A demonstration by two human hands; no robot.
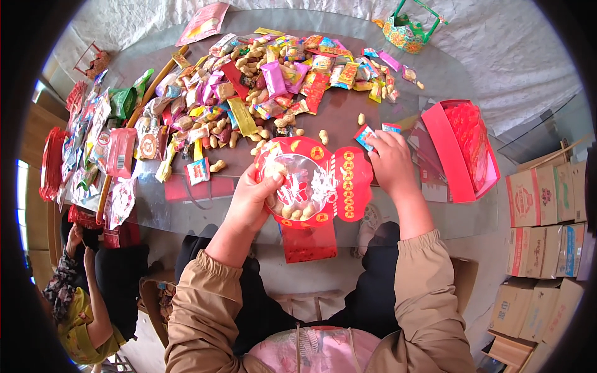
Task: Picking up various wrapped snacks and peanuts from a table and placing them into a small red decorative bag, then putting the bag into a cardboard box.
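My left hand [255, 194] grips a red gift bag [352, 180] printed with gold coin shapes, thumb on its front. Through the bag's round clear window, peanuts [301, 213] show inside. Just beyond the bag's right end, my right hand [393, 160] has its fingers bent down on a small blue, white and red candy packet [364, 135]. A second blue and white packet [392, 128] lies at the fingertips. Two loose peanuts [323, 137] lie on the brown tabletop between the bag and the heap.
A heap of wrapped sweets [273, 78] and peanuts covers the table's far middle. Packaged bags [121, 152] lie at the left, beside a yellow stick [149, 93]. An open red box [444, 155] stands right. Cartons [538, 248] are stacked beyond; another person [93, 317] sits left.
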